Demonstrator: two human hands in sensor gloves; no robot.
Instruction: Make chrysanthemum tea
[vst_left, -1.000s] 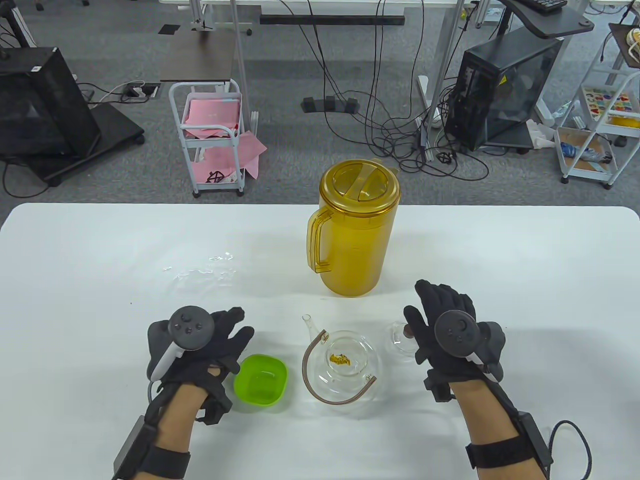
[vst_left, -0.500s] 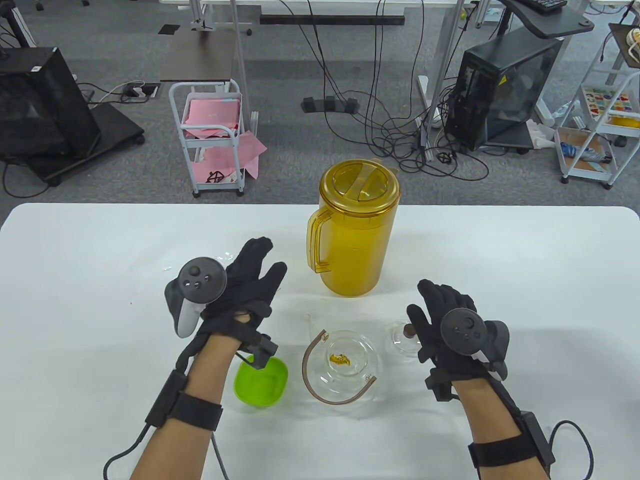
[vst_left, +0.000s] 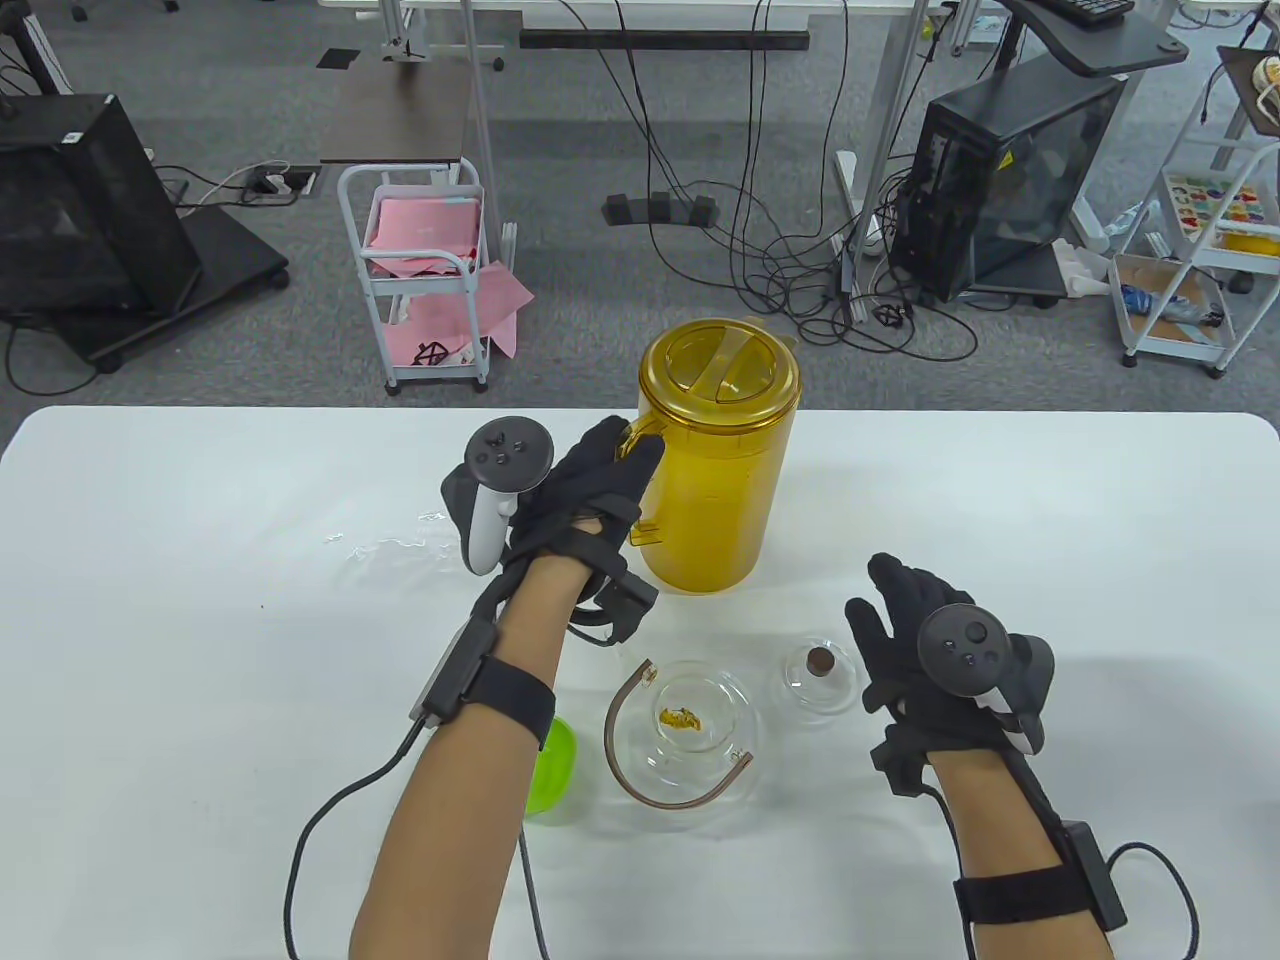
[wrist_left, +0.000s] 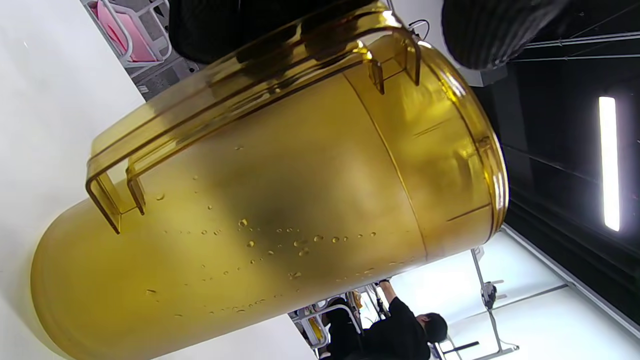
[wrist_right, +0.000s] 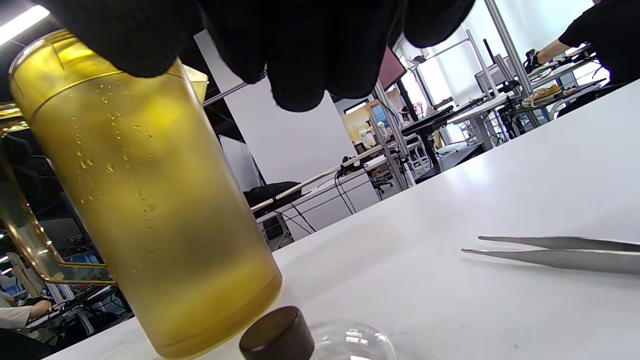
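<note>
An amber lidded pitcher (vst_left: 715, 470) stands at the table's middle, its handle facing left. My left hand (vst_left: 625, 450) reaches its handle with straight fingers; in the left wrist view the fingers (wrist_left: 225, 25) lie just behind the handle of the pitcher (wrist_left: 280, 200), not curled round it. A glass teapot (vst_left: 685, 730) with its hoop handle folded down holds a few yellow chrysanthemum bits (vst_left: 680, 717). To its right lies the teapot's glass lid (vst_left: 818, 675) with a brown knob. My right hand (vst_left: 885, 600) hovers empty to the right of the lid, fingers relaxed.
A green bowl (vst_left: 555, 765) sits left of the teapot, half hidden under my left forearm. A clear wet or glassy patch (vst_left: 400, 545) lies left of the pitcher. Metal tweezers (wrist_right: 560, 247) lie on the table in the right wrist view.
My left hand rose from beside the green bowl and travelled up and to the right, reaching the pitcher's handle. My right hand slid a little to the right, uncovering the glass lid.
</note>
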